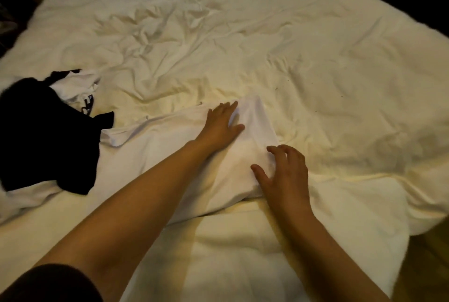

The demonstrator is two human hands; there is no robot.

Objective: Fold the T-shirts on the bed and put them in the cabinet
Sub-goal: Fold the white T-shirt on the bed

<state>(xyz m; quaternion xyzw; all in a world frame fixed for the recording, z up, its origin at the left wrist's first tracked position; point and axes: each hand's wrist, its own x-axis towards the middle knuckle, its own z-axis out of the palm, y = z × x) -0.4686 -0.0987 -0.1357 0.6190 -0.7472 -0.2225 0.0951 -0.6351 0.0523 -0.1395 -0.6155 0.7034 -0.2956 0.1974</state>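
So the white T-shirt (170, 156) is spread out on the bed (315, 70), partly folded, with one flap turned over at the end nearest both hands. The left hand (222, 124) lies flat with straight fingers pressing the fold down, not gripping anything. The right hand (284, 175) sits just beside it on the near corner of that flap, fingers loosely bent and resting on the cloth; looks like a light touch, not a pinch.

Biggest risk imo: the duvet underneath is soft and rumpled, so smoothing could drag the shirt along and wreck the crease. If either palm lifts, the flap might spring open again.

Also, the black shirt (48, 141) touches the far sleeve end, well away from both palms, with another white garment (73, 85) behind it. Dragging could snag those.
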